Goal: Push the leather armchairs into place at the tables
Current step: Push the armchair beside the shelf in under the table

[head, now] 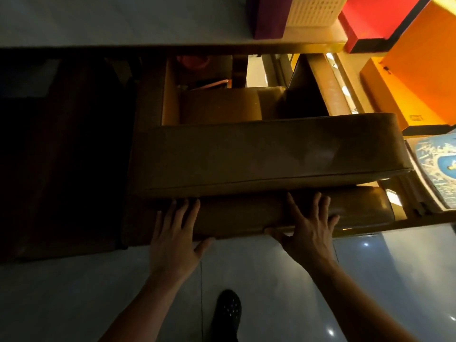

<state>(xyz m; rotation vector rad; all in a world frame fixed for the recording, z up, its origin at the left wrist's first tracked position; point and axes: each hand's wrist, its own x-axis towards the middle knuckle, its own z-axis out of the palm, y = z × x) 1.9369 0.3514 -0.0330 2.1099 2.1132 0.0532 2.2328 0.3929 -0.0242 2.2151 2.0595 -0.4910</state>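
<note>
Against the backrest of the leather armchair (259, 154), partly tucked under the surface (123, 23), both hands, left hand (176, 233) and right hand (308, 228), press flat-fingered, grasping nothing; an even, level push should keep it square.

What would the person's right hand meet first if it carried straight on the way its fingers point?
The right hand already presses the brown leather armchair's lower padded back; straight ahead lies its thicker upper back cushion, probably first.
</note>
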